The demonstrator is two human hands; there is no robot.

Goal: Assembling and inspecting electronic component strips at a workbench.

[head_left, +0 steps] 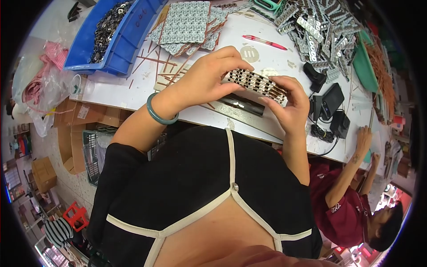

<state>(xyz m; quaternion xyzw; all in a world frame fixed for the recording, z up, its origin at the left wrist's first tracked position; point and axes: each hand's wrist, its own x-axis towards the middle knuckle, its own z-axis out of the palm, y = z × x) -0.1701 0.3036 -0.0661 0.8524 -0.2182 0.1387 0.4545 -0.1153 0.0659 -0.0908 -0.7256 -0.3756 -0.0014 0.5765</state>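
Observation:
Between my two hands is a stack of slotted metal strips [257,83], held on edge above the table. My left hand [209,73] closes on its left end with thumb below and fingers on top. At the other end, my right hand [291,100] pinches the stack between thumb and fingers. Just beneath lies a long metal bar fixture [242,105] with a dark section, along the table's front edge. Thin brown strips [167,66] are scattered left of my left hand.
A blue bin [126,38] of small dark parts stands at the left, beside stacked patterned sheets [186,22]. Loose metal strips [311,29] heap at the back right. A red pen [264,42] and black power adapters [340,123] lie nearby. A co-worker [342,209] sits at the right.

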